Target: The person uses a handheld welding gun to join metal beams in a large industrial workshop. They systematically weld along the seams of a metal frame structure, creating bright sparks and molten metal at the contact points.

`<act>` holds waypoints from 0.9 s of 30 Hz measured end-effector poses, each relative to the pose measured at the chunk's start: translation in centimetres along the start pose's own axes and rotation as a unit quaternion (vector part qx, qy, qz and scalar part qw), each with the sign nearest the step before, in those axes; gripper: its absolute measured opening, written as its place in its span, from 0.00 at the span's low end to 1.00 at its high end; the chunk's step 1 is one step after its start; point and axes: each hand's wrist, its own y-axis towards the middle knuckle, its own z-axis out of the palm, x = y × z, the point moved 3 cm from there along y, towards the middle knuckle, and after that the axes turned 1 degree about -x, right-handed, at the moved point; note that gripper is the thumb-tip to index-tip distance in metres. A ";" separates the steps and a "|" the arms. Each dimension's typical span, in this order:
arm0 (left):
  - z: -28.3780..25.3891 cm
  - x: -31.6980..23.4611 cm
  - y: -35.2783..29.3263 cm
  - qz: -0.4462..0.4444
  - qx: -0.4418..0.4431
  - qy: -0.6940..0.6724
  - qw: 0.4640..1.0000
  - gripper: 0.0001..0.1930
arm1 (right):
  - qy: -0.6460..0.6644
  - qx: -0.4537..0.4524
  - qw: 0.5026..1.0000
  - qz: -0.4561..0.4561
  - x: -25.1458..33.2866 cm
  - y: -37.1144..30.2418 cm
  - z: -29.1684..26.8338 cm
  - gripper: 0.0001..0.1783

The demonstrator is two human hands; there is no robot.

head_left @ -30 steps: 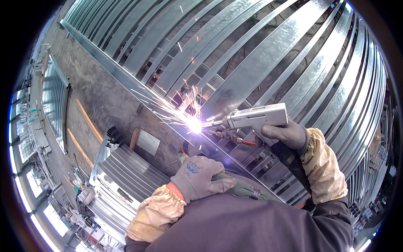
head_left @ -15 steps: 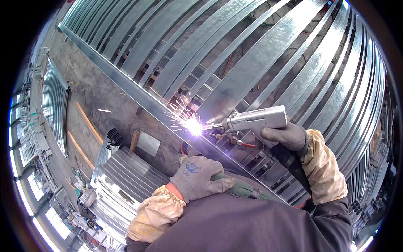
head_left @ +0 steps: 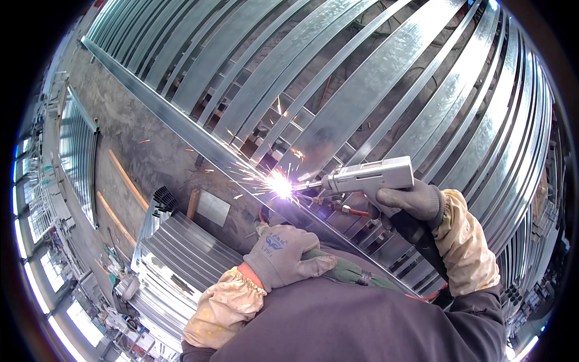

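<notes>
My right hand, in a grey glove with a tan sleeve cover, is closed around the handle of a silver pistol-shaped welding gun. The gun's nozzle points left, and a bright arc with flying sparks burns at its tip on a long metal rail. Glare hides the exact contact. Below the arc my left hand, gloved alike, closes over a dark green cloth-covered length near the rail. Its fingertips are partly hidden. A short red hose sits under the nozzle.
Many galvanized slats run across the frame beyond the rail, with gaps between them. At lower left lie stacked metal profiles and a flat sheet. Wooden strips and another slatted panel are on the left floor.
The arc and the gun's tip have shifted very slightly right along the rail. Sparks spread differently, some now flying up over the slats. My left hand has hardly moved.
</notes>
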 end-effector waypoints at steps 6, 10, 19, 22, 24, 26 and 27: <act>0.2 0.0 -0.2 0.000 -0.020 -0.049 0.999 0.22 | -0.010 -0.006 1.000 0.002 0.1 -0.5 0.1 0.29; 0.2 -0.2 -0.2 -0.001 -0.015 -0.037 0.999 0.21 | -0.017 -0.009 1.000 -0.009 -0.2 -0.8 -0.1 0.29; 0.2 -0.3 -0.2 0.000 -0.020 -0.033 0.999 0.20 | -0.006 -0.029 0.999 -0.014 -0.9 -1.2 -0.2 0.29; 0.4 -0.1 -0.3 0.001 -0.021 -0.043 0.999 0.20 | -0.009 -0.040 0.999 -0.026 -0.4 -1.4 0.3 0.29; 0.6 0.2 -0.3 0.003 -0.020 -0.047 0.999 0.20 | -0.024 -0.044 0.998 -0.030 -0.4 -1.5 0.3 0.29; 0.3 -0.1 -0.2 0.006 -0.020 -0.043 0.999 0.20 | -0.041 -0.048 0.998 -0.023 -1.0 -1.5 -0.3 0.29; 0.1 -0.3 -0.2 0.006 -0.020 -0.041 0.999 0.19 | -0.035 -0.045 0.998 -0.021 -1.1 -1.5 -0.3 0.29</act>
